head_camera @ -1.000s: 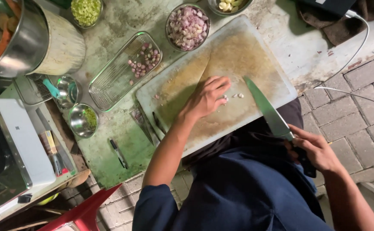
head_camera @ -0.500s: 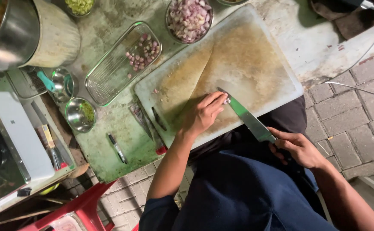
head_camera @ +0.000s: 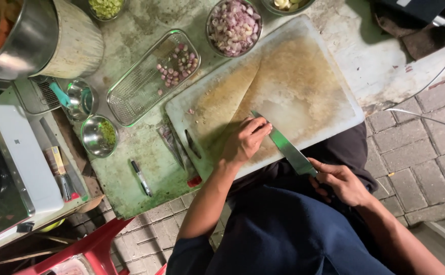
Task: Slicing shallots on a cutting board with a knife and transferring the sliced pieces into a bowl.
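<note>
On the white cutting board [head_camera: 304, 86], the left hand [head_camera: 245, 140] is curling its fingers together over something small, which is hidden, so I cannot tell what it is pinching. The right hand [head_camera: 342, 183] is closing around the handle of one knife [head_camera: 285, 145], and the blade is lying flat and slanted beside the left knuckles, probably so that they guide the edge. One bowl of chopped shallots [head_camera: 233, 26] and one glass tray [head_camera: 153, 76] with a few pieces are standing just behind the board, within easy reach. Two small steel bowls [head_camera: 99, 135] are standing on the green tabletop [head_camera: 130, 168], near one marker pen [head_camera: 141, 177].
</note>
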